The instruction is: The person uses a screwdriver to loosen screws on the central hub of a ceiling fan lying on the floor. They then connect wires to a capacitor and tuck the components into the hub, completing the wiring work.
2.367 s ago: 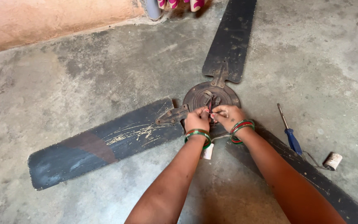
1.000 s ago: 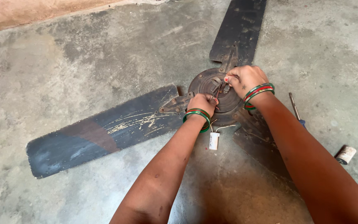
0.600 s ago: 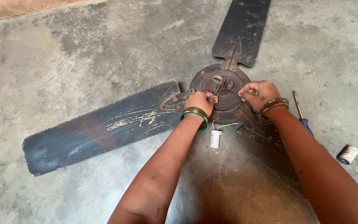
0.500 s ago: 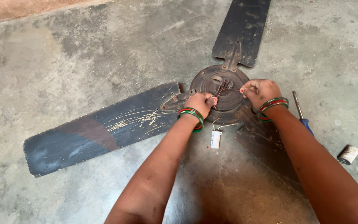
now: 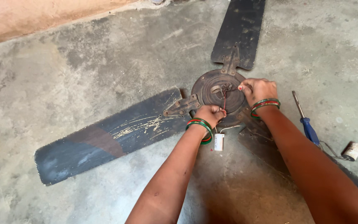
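A rough grey concrete floor [image 5: 63,74] meets a pinkish wall [image 5: 34,16] at the top left. On it lies a dark ceiling fan [image 5: 222,97]. The left hand [image 5: 211,114] rests closed on the hub's near rim; the right hand [image 5: 258,90] pinches a thin wire [image 5: 224,99]. A blue-handled screwdriver [image 5: 307,124] and a tape roll [image 5: 353,150] lie right, a small white capacitor [image 5: 218,142] just below the hub.

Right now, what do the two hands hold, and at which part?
The left hand and right hand each pinch a thin wire at the fan hub; the exact grip is too small to tell.
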